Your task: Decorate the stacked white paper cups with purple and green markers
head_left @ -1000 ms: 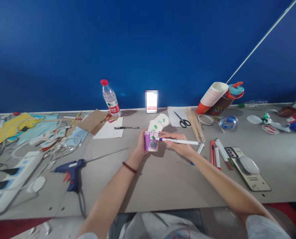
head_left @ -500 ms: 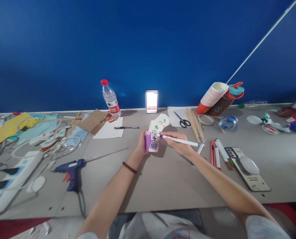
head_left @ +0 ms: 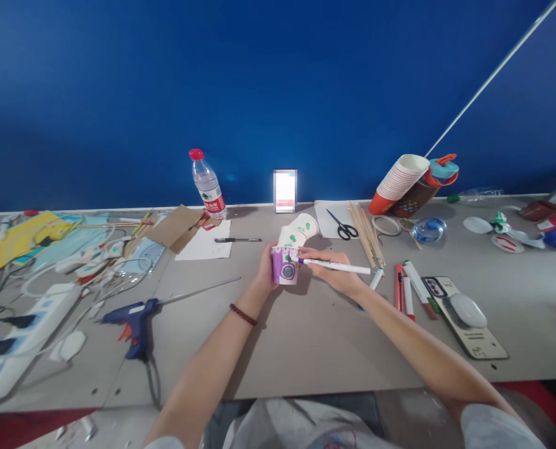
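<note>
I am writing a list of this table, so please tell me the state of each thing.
Decorated cup: held, partly purple
White marker: held, purple end at cup
Red-capped bottle: upright
Scissors: closed, lying flat
Paper cups: nested, mouth up
Glue gun: lying, stick inserted
Power strip: plugs inserted
Screen: lit
Phone: back up
Green-capped bottle: lying down

I log, ref. cup (head_left: 280,267): screen (head_left: 285,189) 12 o'c., scissors (head_left: 343,226) 2 o'c. partly on paper (head_left: 323,218), glue gun (head_left: 140,323) 8 o'c.

Gray table (head_left: 301,349) with glue gun (head_left: 138,321)
</note>
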The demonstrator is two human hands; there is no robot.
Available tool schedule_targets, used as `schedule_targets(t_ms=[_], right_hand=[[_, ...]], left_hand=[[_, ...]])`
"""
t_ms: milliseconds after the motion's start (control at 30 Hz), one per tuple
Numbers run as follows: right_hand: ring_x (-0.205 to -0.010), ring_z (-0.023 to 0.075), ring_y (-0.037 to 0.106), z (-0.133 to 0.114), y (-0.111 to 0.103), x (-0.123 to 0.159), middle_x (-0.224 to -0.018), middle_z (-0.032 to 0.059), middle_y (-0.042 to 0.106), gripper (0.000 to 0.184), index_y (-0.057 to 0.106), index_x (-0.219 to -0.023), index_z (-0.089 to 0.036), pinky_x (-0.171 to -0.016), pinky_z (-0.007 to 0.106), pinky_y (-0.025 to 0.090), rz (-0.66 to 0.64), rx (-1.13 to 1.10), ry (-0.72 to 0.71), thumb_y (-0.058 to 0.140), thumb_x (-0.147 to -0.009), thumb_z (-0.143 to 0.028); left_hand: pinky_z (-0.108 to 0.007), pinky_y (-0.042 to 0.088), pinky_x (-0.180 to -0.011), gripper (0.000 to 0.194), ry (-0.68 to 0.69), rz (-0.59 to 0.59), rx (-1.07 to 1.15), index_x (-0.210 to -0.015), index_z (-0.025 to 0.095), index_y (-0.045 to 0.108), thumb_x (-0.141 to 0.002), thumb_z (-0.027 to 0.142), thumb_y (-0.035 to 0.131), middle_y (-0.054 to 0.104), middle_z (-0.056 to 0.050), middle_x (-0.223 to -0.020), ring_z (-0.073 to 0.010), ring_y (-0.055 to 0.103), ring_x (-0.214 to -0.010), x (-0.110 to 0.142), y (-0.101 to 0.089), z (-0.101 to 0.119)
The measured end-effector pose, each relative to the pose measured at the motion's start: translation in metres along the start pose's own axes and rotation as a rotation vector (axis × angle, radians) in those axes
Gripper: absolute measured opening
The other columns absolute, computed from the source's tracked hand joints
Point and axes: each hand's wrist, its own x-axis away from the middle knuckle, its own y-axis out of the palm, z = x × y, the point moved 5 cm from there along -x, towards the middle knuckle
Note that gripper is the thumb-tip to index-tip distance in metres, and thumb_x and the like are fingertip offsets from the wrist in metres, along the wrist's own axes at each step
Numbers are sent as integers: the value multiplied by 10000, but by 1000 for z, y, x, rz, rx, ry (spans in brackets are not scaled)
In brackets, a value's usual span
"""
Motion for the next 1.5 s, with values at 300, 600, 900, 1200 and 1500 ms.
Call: schedule_targets(t_ms=[300,600,900,1200,1500], right_hand=[[-1280,294,565,1,1,1,-1215,90,709,240,762,-1021,-252,-1041,446,478,-47,-2,-12,655,-831,-352],[-1131,297,667,-3,-1,0,-1173,73,730,250,766,-1009,-254,-987,458,530,56,16,36,667,-806,-360],[-1088,297,683,-2,-2,0,-1176,81,728,266,761,-1029,-243,-936,451,558,61,40,39,648,-824,-369],[-1132,298,668,-5,0,1,-1196,57,719,265,761,-1034,-269,-982,460,544,47,29,29,668,-813,-382],[-1195,294,632,-5,0,0,-1206,68,713,268,760,-1037,-257,-1047,464,491,17,26,-3,668,-820,-384]], left_hand=[[-329,532,-605,391,5,0,1,-940,66,669,-886,340,396,709,-136,-771,-216,655,-627,2,2,2],[-334,520,-578,369,5,-29,-18,-953,74,672,-851,341,439,711,-137,-799,-219,644,-609,1,3,0],[-334,519,-573,382,2,-8,-22,-927,66,675,-864,345,422,701,-132,-764,-218,642,-599,1,2,0],[-332,523,-583,391,-7,-20,-29,-963,80,672,-865,371,430,704,-128,-763,-217,645,-611,-2,-1,-2],[-326,518,-579,376,2,-34,-18,-947,81,668,-870,364,434,704,-122,-775,-212,642,-607,-2,-1,-1]])
